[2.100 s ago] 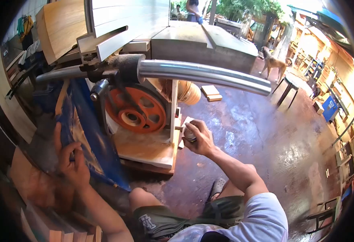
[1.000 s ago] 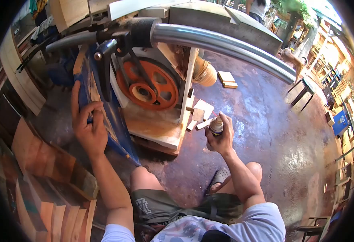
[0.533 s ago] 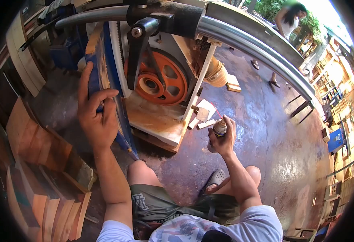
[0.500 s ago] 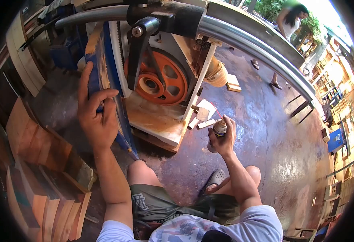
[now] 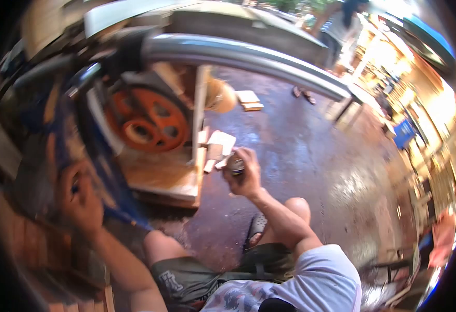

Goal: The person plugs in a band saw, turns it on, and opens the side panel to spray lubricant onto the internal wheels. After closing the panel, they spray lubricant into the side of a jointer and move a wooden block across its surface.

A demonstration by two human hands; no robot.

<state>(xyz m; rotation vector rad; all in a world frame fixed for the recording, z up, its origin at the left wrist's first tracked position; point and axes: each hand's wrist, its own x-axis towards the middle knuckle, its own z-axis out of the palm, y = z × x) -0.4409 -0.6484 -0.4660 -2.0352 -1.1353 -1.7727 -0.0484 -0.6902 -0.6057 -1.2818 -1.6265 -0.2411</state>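
The head view has swung so the machine's orange wheel [image 5: 134,115] lies further left, while the spray can [image 5: 235,162] remains in the right hand [image 5: 249,179], near the wood scraps [image 5: 220,140] on the floor. That hand's fingers wrap the can, its forearm angled inward. The blurred left hand [image 5: 82,202], fingers partly curled, is at the blue panel [image 5: 118,209]; whether it grips cannot be told.

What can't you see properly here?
All in the head view:
Most of the can: the right hand covers it.
Whether the left hand touches the blue panel: motion blur.
The lettering on the shorts: blurred.
The far person's head: blurred, at the top edge.
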